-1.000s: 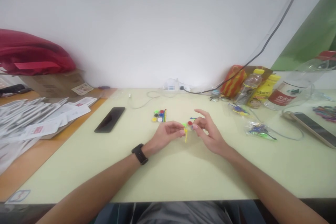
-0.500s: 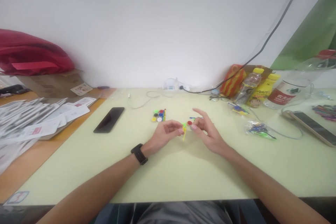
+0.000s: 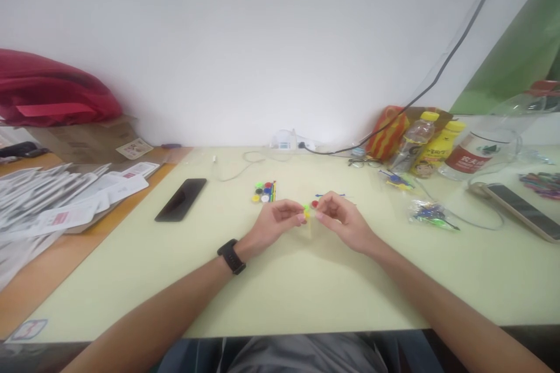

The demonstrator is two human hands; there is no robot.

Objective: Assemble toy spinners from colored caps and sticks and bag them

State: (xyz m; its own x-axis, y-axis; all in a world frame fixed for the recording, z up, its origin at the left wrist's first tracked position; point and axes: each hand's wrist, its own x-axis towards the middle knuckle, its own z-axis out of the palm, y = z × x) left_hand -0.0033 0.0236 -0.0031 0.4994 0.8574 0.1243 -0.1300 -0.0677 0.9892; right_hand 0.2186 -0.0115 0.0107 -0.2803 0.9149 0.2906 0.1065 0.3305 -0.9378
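Between the thumb and fingers of my left hand [image 3: 280,218] is a small yellow-and-green plastic piece [image 3: 307,211]; its exact kind is too small to tell. My right hand [image 3: 343,218] meets it from the other side, fingertips pinched by the same piece. A red round cap [image 3: 315,204] shows right at the right fingertips; whether they touch it I cannot tell. Behind my left hand lies a cluster of small coloured round caps [image 3: 263,191] beside thin coloured sticks [image 3: 274,191]. A blue thin stick [image 3: 335,194] rests beyond my right hand.
A black phone [image 3: 181,200] lies at left, near stacked white packets [image 3: 56,198]. On the right are bagged plastic parts [image 3: 431,213], a second phone [image 3: 520,210], a yellow bottle [image 3: 440,151] and a large water bottle [image 3: 475,154]. A cable [image 3: 420,99] runs down the wall.
My right index finger, raised before, has come down into a pinch, and the right hand has closed in on the yellow-and-green piece. The piece has turned. My left hand stays almost still.
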